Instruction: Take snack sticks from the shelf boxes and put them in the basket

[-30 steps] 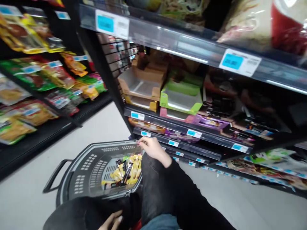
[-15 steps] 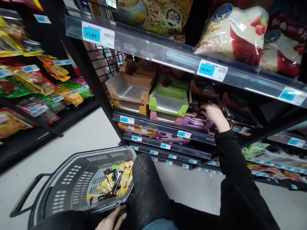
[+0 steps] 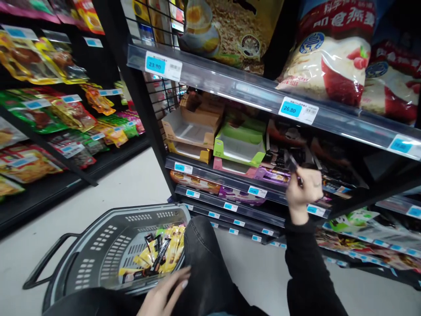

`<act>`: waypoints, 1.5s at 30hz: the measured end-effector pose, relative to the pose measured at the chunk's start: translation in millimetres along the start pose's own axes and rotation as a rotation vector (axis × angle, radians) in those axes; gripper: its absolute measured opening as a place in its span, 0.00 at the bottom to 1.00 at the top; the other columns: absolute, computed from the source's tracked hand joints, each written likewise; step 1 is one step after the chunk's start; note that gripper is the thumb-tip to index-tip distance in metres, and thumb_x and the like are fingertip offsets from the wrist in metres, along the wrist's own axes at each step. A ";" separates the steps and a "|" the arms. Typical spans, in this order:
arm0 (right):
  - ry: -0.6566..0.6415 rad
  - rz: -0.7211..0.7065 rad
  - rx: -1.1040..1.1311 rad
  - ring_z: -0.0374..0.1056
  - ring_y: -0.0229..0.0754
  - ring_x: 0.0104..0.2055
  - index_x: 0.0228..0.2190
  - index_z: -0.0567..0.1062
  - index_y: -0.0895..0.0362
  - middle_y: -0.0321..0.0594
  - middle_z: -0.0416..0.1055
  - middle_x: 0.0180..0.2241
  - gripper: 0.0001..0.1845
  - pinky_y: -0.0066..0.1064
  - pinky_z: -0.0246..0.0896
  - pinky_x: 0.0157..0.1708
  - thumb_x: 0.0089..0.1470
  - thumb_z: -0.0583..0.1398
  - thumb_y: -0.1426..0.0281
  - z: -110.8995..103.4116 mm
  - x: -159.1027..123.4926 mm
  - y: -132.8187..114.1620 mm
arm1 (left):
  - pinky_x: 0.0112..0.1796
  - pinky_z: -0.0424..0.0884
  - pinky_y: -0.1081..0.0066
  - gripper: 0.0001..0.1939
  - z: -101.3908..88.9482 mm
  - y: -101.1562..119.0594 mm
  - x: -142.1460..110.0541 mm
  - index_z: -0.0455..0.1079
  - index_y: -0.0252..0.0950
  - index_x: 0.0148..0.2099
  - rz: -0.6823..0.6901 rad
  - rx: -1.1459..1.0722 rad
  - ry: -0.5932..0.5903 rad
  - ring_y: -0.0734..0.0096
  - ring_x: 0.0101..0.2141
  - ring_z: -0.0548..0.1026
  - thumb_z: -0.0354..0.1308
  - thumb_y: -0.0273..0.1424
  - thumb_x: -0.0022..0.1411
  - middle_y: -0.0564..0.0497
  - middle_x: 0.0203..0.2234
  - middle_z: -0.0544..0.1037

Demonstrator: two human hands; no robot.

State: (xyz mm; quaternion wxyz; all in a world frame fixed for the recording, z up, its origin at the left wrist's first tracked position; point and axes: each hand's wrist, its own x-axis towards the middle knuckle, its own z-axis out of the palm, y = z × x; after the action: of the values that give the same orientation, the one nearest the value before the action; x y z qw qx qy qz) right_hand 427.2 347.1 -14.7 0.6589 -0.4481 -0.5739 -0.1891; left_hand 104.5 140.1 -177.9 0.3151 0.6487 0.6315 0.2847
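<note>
My right hand [image 3: 303, 188] is closed around a dark stick sachet [image 3: 291, 162], its end sticking up past the fingers, slightly blurred. It is in front of the shelf, close to a black display box [image 3: 279, 147] with dark packets in it. Left of that box are a green open carton [image 3: 240, 142] and a brown open carton [image 3: 190, 127]. My left hand [image 3: 166, 292], fingers loosely stretched and holding nothing, lies by my bent knee at the rim of a grey shopping basket [image 3: 95, 245]. Yellow and black stick sachets [image 3: 159, 252] lie in the basket.
Above my right hand runs a shelf edge [image 3: 223, 85] with price tags, bearing large cereal bags [image 3: 332, 57]. Another rack [image 3: 108, 175] with bagged snacks stands to the left. Pale floor [image 3: 131, 175] lies between the racks.
My right hand has drawn back from the black box toward me, bringing out a dark stick sachet. My left hand has moved slightly up and right. The view has shifted a little.
</note>
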 end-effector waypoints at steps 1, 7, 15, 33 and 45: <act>0.013 0.106 0.126 0.66 0.41 0.30 0.24 0.73 0.55 0.38 0.69 0.24 0.05 0.36 0.61 0.36 0.46 0.63 0.67 1.8 -18.7 -22.8 | 0.47 0.72 0.70 0.16 -6.2 13.9 5.7 0.74 0.43 0.46 0.034 -0.009 0.064 0.65 0.42 0.78 0.52 0.40 0.60 0.53 0.41 0.80; -0.454 1.034 0.940 0.63 0.33 0.24 0.24 0.72 0.57 0.33 0.68 0.22 0.09 0.27 0.60 0.27 0.42 0.67 0.67 19.3 -109.9 -140.6 | 0.54 0.64 0.58 0.26 -51.6 97.2 29.6 0.61 0.37 0.59 0.191 -0.226 0.284 0.58 0.52 0.70 0.56 0.37 0.58 0.42 0.53 0.70; -1.029 1.060 0.976 0.64 0.34 0.25 0.26 0.72 0.57 0.33 0.69 0.23 0.09 0.26 0.61 0.27 0.45 0.64 0.65 34.5 -146.7 -178.6 | 0.28 0.77 0.65 0.26 -56.1 84.9 13.4 0.61 0.38 0.55 -0.290 -1.040 0.142 0.64 0.31 0.78 0.59 0.39 0.56 0.46 0.42 0.73; -1.160 1.065 0.958 0.69 0.39 0.31 0.30 0.72 0.57 0.37 0.74 0.29 0.16 0.33 0.65 0.34 0.36 0.68 0.68 57.4 -161.3 -176.7 | 0.27 0.75 0.71 0.21 -41.7 65.6 -2.2 0.67 0.30 0.43 -0.395 -1.267 0.063 0.66 0.29 0.78 0.65 0.37 0.50 0.44 0.37 0.78; -1.010 1.106 0.911 0.49 0.29 0.20 0.15 0.66 0.59 0.28 0.54 0.16 0.18 0.25 0.44 0.21 0.42 0.65 0.61 66.2 -170.3 -155.2 | 0.46 0.70 0.62 0.38 -31.9 55.3 -19.8 0.59 0.37 0.56 -0.220 -1.256 -0.208 0.58 0.46 0.75 0.66 0.19 0.42 0.39 0.50 0.71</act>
State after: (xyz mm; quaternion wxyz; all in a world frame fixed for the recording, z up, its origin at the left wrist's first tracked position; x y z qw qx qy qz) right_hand 223.9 273.7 -118.4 0.4382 -0.3854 -0.5173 0.6260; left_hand 114.7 121.7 -114.5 0.7217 0.2963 0.3736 0.5018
